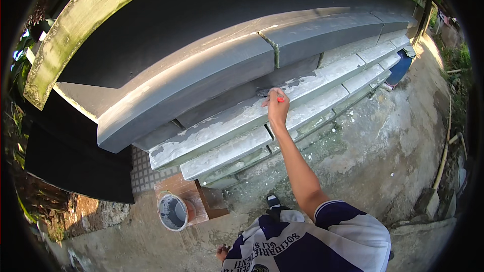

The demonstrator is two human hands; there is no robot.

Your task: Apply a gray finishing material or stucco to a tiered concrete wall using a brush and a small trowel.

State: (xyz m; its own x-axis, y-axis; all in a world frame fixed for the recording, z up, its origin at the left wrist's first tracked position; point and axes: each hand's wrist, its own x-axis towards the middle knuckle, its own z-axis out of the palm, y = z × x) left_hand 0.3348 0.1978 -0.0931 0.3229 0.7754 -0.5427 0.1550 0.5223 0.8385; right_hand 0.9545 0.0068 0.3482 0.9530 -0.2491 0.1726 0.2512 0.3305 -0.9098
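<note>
The right hand point(278, 108) is stretched out at arm's length, fingers closed around a small brush with an orange handle point(280, 99), its tip touching a stepped grey wall ledge point(237, 118). The left hand point(222, 253) hangs low by the hip, mostly hidden, so its grip cannot be told. Near the feet, a grey bucket of paint point(173, 212) sits on a reddish block point(194, 196) on rough concrete ground point(363, 156). Beyond the brush, a thick grey wall cap point(201, 78) curves away, part freshly dark, part pale. Farthest off, a blue barrel point(401, 68) stands by the wall, greenery behind.
</note>
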